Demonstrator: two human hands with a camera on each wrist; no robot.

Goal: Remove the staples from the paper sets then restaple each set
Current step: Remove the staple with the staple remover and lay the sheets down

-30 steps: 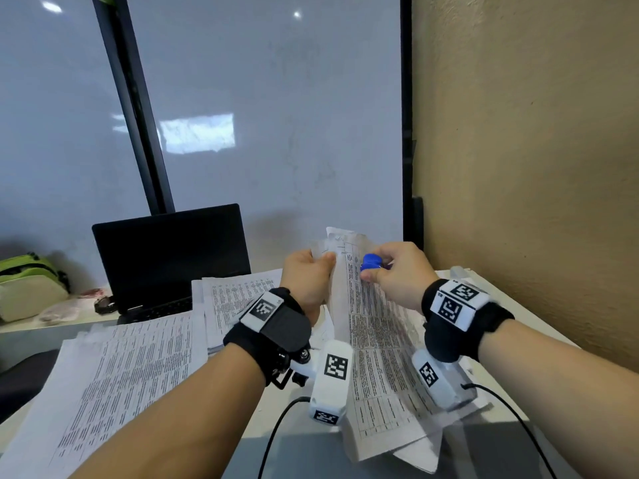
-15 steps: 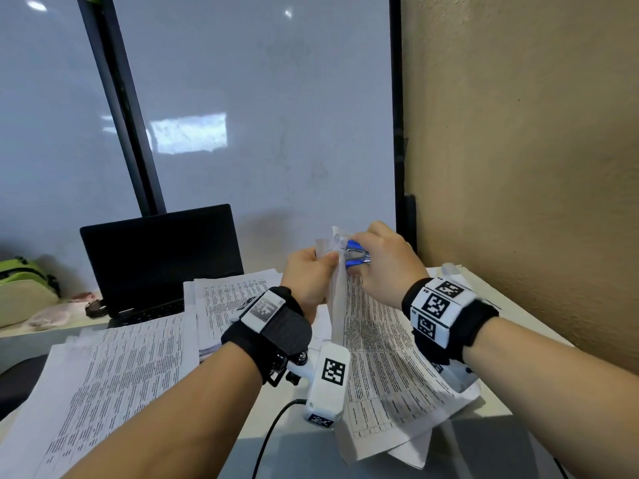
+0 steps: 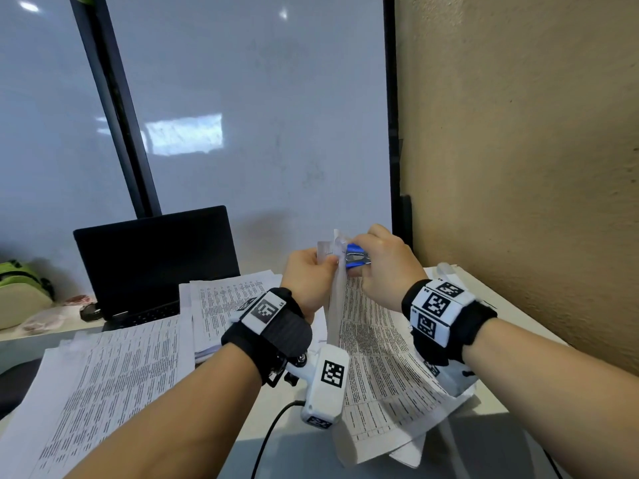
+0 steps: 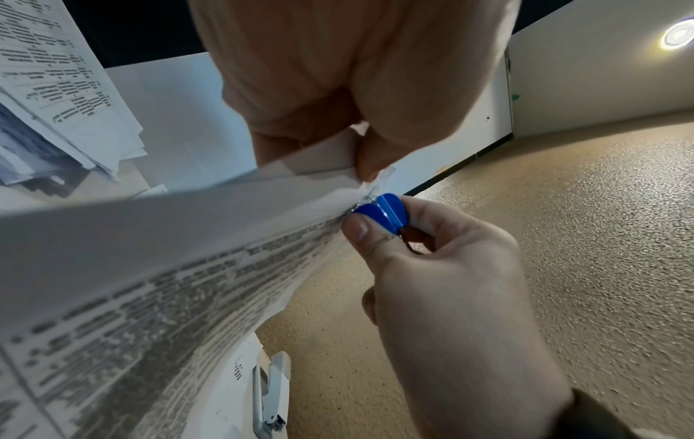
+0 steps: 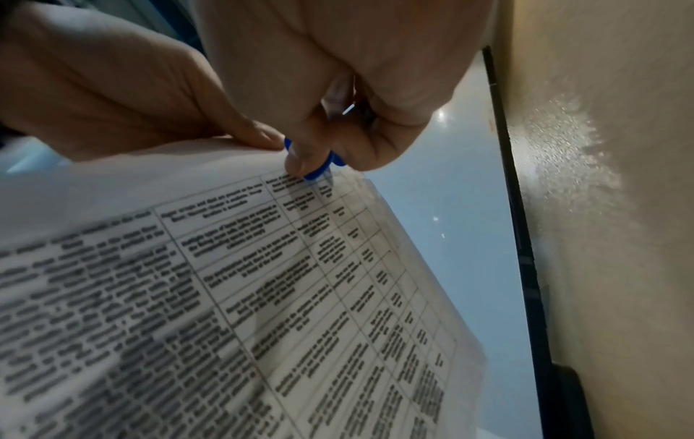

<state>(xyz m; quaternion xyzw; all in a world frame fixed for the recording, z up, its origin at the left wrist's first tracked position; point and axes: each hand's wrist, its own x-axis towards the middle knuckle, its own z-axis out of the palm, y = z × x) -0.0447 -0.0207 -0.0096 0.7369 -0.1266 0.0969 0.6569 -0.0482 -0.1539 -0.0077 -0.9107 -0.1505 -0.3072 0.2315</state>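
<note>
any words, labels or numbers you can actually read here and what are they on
No text here can be read with confidence.
Held paper set: printed table text, too blurred to read.
Paper stacks on the desk: print too small.
Wrist band tags: square black-and-white code patterns; tiny corner letters, unreadable.
Blue staple remover: no label visible.

Left wrist band [image 3: 266,311]: is showing a black-and-white square marker with small letters beside it, possibly "LS".
Right wrist band [image 3: 437,305]: is carrying similar square markers; the lettering is too small to read.
Paper set [image 5: 263,282]: is displaying ruled tables of printed text, all blurred beyond reading.
Paper stacks [image 3: 103,382]: are showing printed lines, illegible.
</note>
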